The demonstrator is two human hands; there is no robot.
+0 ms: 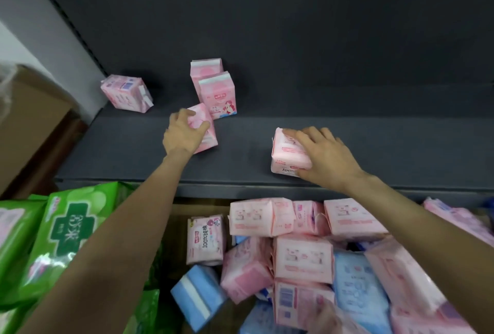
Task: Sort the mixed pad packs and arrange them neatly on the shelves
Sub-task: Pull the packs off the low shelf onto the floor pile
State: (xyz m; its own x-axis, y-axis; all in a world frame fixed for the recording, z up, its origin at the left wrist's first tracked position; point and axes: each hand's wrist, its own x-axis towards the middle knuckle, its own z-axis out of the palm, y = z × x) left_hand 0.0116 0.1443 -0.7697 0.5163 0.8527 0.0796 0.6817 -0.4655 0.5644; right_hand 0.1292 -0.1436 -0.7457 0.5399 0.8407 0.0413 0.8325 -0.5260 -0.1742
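My left hand [183,133] grips a pink pad pack [205,130] on the dark grey shelf [133,146], just in front of two upright pink packs [216,93] standing one behind the other. My right hand [326,158] holds another pink pack [287,154] near the shelf's front edge, fingers over its top and thumb at its near side. A lone pink pack [127,93] lies tilted at the shelf's far left. Below the shelf lies a mixed heap of pink packs [302,256] and blue packs [197,296].
Large green packs [64,240] are stacked at the lower left beside my left forearm. A brown cardboard box [29,119] stands at the left by the shelf's end. The shelf's dark back wall [294,26] rises behind the packs. A bare stretch of shelf lies between my hands.
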